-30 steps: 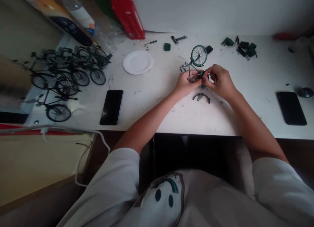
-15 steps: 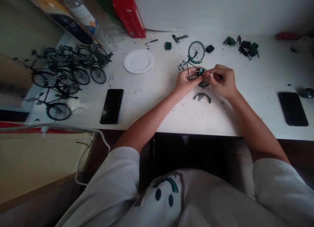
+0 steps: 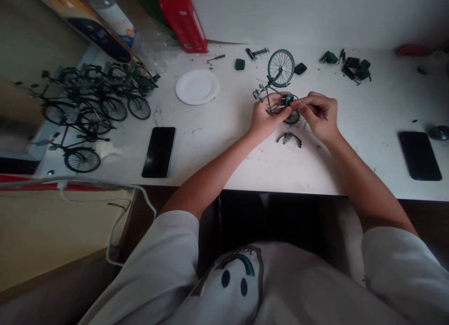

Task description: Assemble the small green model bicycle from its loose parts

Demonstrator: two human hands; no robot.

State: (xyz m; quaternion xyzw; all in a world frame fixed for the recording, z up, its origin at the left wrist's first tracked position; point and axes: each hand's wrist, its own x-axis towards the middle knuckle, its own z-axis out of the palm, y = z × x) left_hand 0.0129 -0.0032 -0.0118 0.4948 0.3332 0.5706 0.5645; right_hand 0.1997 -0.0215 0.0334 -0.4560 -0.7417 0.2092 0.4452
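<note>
A dark green model bicycle point(image 3: 268, 92) is in my left hand point(image 3: 266, 115), whose fingers wrap round its frame. One spoked wheel point(image 3: 281, 68) points up and away from me. The other wheel point(image 3: 292, 116), low and near my fingertips, is partly hidden by them. My right hand point(image 3: 321, 117) is closed in a pinch beside the green part point(image 3: 289, 99) at that end. A thin dark rod-like tool point(image 3: 323, 115) pokes out behind its fingers; its tip is hidden. Just below the hands, a curved dark mudguard-like piece point(image 3: 289, 138) lies on the table.
Several finished-looking model bicycles point(image 3: 83, 159) crowd the left side. A white plate point(image 3: 197, 87), a phone point(image 3: 159, 152) and a second dark phone point(image 3: 420, 155) lie on the table point(image 3: 217, 161). Small green and black parts point(image 3: 352, 68) are scattered at the back. A red box point(image 3: 192, 30) stands there too.
The model bicycle has tilted slightly, its upper wheel now higher and facing me more. My right hand has turned a little, and the thin dark tool shows more behind its fingers.
</note>
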